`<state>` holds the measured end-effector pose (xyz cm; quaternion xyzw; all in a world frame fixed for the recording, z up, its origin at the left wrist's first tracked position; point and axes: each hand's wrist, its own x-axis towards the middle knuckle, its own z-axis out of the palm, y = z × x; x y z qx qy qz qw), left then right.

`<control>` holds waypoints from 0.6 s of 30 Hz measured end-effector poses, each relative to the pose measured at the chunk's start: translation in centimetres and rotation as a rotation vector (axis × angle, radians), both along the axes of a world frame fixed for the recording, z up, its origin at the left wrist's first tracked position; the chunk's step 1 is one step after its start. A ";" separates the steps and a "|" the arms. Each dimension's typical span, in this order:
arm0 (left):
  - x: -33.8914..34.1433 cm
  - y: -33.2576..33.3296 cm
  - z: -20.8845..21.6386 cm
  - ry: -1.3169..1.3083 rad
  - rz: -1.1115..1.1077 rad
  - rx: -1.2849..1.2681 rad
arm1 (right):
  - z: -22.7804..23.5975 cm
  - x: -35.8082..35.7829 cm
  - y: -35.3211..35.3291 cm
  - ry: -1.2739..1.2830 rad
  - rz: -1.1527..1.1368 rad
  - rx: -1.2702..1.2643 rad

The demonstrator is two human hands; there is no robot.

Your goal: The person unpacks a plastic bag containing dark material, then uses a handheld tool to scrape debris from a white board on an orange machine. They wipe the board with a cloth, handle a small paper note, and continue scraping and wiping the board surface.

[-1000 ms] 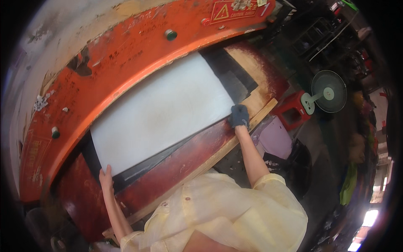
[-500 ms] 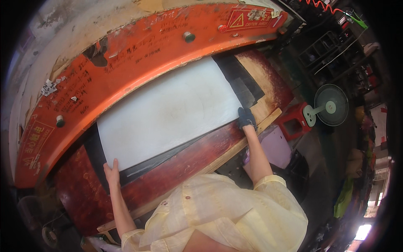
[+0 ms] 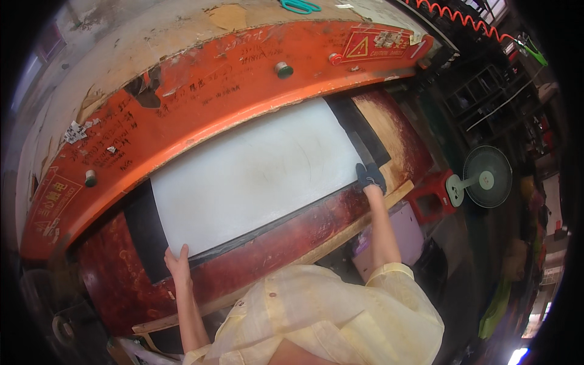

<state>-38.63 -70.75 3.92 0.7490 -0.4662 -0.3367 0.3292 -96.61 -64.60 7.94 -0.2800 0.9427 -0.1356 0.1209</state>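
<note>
A large white sheet lies flat over a black sheet on a dark red board. My bare left hand grips its near left corner, with the thumb on top and the other fingers partly hidden at the edge. At the near right corner my right hand, in a dark glove, closes on the sheet's edge. The far edge of the white sheet reaches an orange machine beam and passes out of sight there.
Buttons, one a green knob, sit on the beam. Teal scissors lie on the surface above. A wooden strip edges the board near me. On the right stand a red stool, a fan and a pinkish-purple object.
My view has shifted slightly. The white sheet has squared up over the black sheet, leaving a narrower black strip along its near edge. Both hands still hold its near corners.
</note>
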 end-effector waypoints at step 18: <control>-7.2 12.1 0.6 -0.575 0.121 -0.186 | 12.9 -1.8 -22.6 0.366 0.347 -0.773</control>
